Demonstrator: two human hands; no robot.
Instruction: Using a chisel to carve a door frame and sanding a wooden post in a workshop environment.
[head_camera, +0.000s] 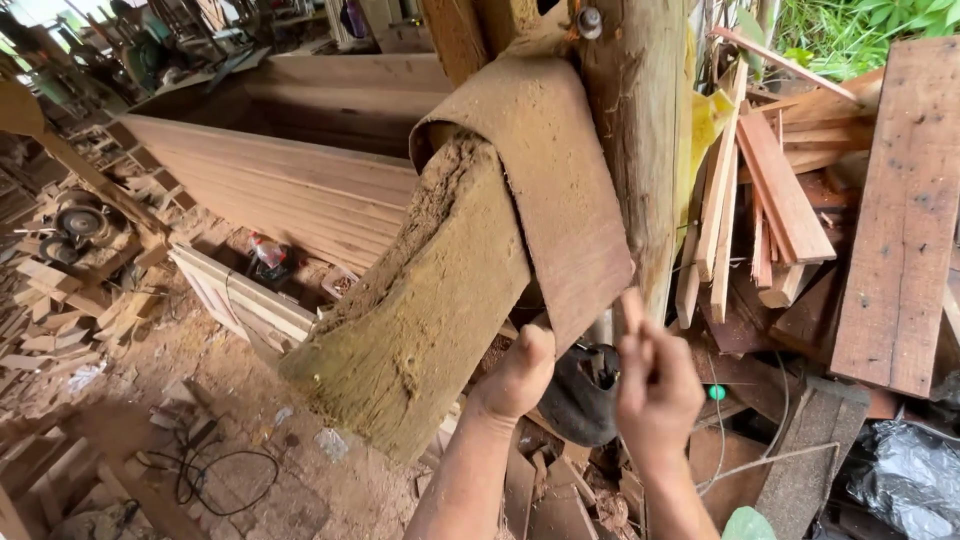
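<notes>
Belt strip (560, 190) reddish brown, plain, curled over post. Fibrous slab (430, 300) olive-tan, mottled, crumbly darker brown along its upper edge. Post (640, 130) grey-brown with vertical grain streaks. Planks (905, 210) at right red-brown, darker knots. Long board (280, 190) pale tan, fine lines. Leaves (850, 30) bright green. Plastic sheet (910, 480) glossy black. Cable (215, 470) black on tan sawdust floor (200, 350).

Sawdust-strewn floor (200, 350), stacked planks (900, 200)

2 bare forearms, no sleeves, blurred fingers (640, 345)
</notes>
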